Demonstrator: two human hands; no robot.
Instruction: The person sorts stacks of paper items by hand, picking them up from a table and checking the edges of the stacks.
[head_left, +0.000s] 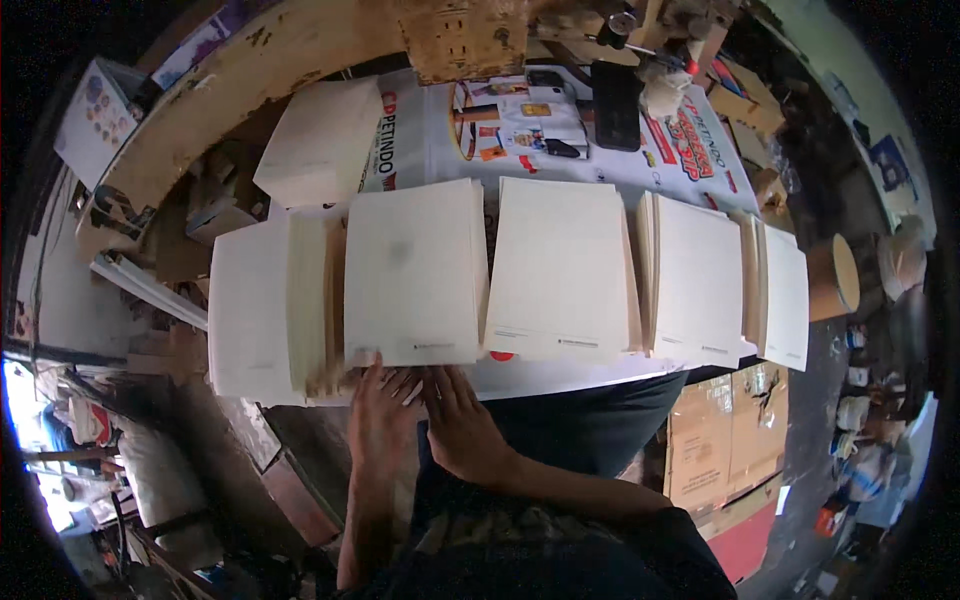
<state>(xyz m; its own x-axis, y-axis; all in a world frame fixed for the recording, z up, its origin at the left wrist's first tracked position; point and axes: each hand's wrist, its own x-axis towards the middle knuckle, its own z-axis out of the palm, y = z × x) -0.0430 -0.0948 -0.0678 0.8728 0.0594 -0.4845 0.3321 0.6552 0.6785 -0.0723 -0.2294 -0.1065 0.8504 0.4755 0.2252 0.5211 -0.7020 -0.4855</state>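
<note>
Left to right on the banner-covered table (430,115): leftmost stack (250,310) of off-white sheets is sitting with its right side fanning out; back stack (320,135) is lying behind the row; second stack (410,260) is resting in front of the person, the one being worked; third stack (555,265), fourth stack (697,275) and rightmost stack (785,295) are standing in line. Progress, my read: five piles are already lining up along the near side; side edges are showing uneven layers, so squaring is probably remaining. Can't confirm any pile as finished.

Left hand (385,415): blurring, fingertips reaching second stack's near edge; can't tell grip. Right hand (462,420): fingers extending close together, tips meeting that edge beside the left, apparently not clamping anything.
</note>
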